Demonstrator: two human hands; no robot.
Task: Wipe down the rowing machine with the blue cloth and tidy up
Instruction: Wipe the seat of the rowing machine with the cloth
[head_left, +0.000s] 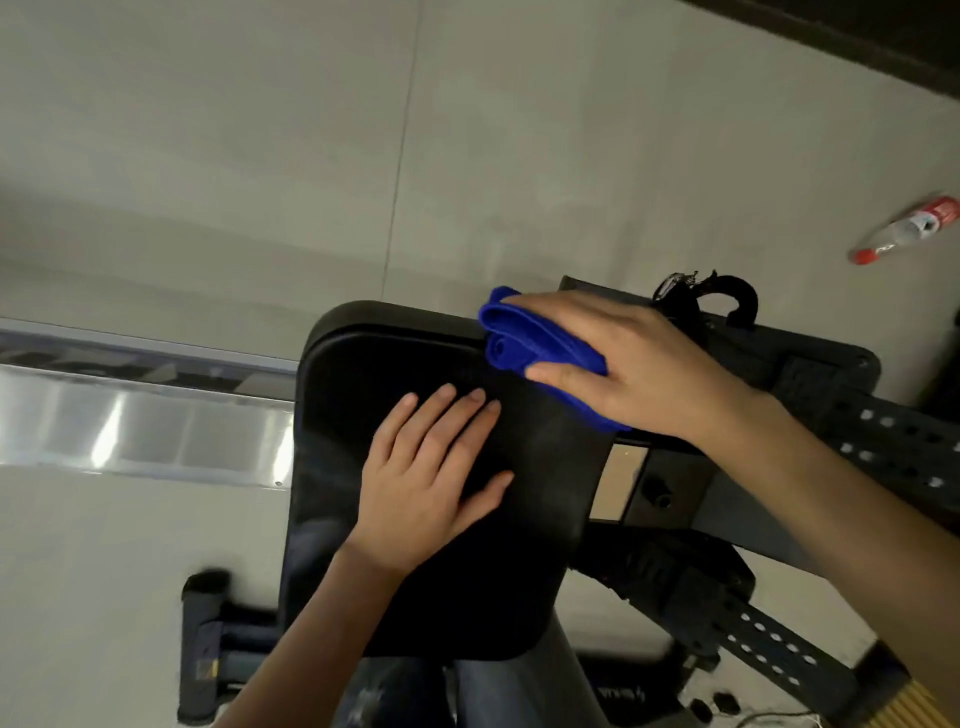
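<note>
At far edge of black panel (363, 374), right hand (639, 364), fingers (550, 306) and thumb around blue cloth (524, 343); left hand (426, 483), fingers (441, 415) flat, mid-panel.

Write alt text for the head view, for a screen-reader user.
A person's right hand holds a folded blue cloth against the far corner of a rowing machine's flat black pad, while the left hand rests flat on the pad. A clear plastic bottle with a red cap lies on the grey floor beyond.
</note>
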